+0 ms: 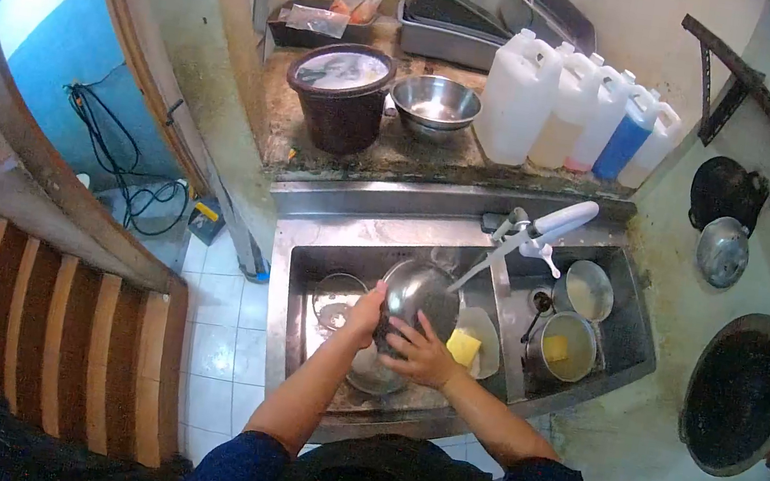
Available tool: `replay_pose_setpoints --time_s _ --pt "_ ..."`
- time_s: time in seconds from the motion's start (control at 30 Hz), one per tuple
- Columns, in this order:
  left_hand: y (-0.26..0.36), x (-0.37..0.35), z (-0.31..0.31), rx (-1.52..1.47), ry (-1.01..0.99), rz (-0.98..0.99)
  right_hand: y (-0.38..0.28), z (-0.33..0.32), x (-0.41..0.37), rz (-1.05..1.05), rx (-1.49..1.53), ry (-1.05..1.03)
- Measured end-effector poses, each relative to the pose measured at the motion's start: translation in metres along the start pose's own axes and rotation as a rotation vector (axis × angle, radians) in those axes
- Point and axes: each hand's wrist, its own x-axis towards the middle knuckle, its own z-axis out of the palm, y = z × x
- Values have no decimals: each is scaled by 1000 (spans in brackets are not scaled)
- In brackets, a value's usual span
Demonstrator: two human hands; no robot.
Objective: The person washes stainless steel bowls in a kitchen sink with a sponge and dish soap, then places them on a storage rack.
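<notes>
A dark shiny metal bowl (pixel 417 289) is tilted over the left basin of the sink (pixel 276 314), its rounded side facing me. My left hand (pixel 364 316) grips its left edge; the thumb lies along the rim. Against the lower part of the bowl rests my right hand (pixel 425 353), fingers spread over the surface. The white-handled faucet (pixel 532 234) points its spout at the bowl's right side. Just right of my right hand is a yellow sponge (pixel 463 347) by a pale container (pixel 489 344). Other metal ware sits beneath in the basin, partly hidden.
In the right basin are two pots (pixel 585 290), one holding something yellow. On the ledge behind stand a dark bucket (pixel 338 101), a steel bowl (pixel 436 100), several plastic jugs (pixel 518 102) and stacked trays (pixel 447 43). A wok (pixel 742 394) hangs at right; wooden stairs (pixel 58 327) are left.
</notes>
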Motion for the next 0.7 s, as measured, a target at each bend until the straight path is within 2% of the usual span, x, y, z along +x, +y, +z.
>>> replay_pose_setpoints --time_s 0.07,0.1,0.2,0.23,0.27,0.33,0.37,0.4,0.43,0.47,0.5,0.53,0.57,0.6,0.63,0.67,0.7 --pt "27 -32 21 258 132 173 13 -4 18 54 97 104" --pt "7 -1 -5 -4 -81 164 21 -12 28 51 141 195" --pt "12 -14 -11 -84 20 201 51 -6 27 465 228 520" --pt "15 -22 -9 -208 38 183 65 9 16 678 220 613" --pt "13 -21 -8 -100 117 199 76 13 13 890 209 705" --pt "6 -18 -9 123 272 228 70 10 15 802 343 655" --pt "2 -18 -3 378 255 424 60 5 30 718 363 654" --pt "-6 -12 -5 344 239 448 51 1 41 638 385 648" --pt "-16 1 -9 310 223 470 51 -3 47 506 340 518" --pt "-17 0 -4 277 207 489 59 -3 46 557 388 521" --pt "-15 -7 -5 282 233 333 69 1 45 611 435 524" --pt "-13 -19 4 261 263 341 78 7 42 661 477 533" --pt "-11 -29 11 239 289 359 92 25 27 817 518 712" --pt "-12 -33 15 214 316 382 100 32 9 1098 611 690" --pt "-12 -35 13 56 335 295 97 36 -8 1144 672 714" --pt "-11 -36 15 -99 294 326 89 42 -22 1191 734 736" --pt "-10 -37 19 -256 252 354 73 41 -28 1147 686 761"
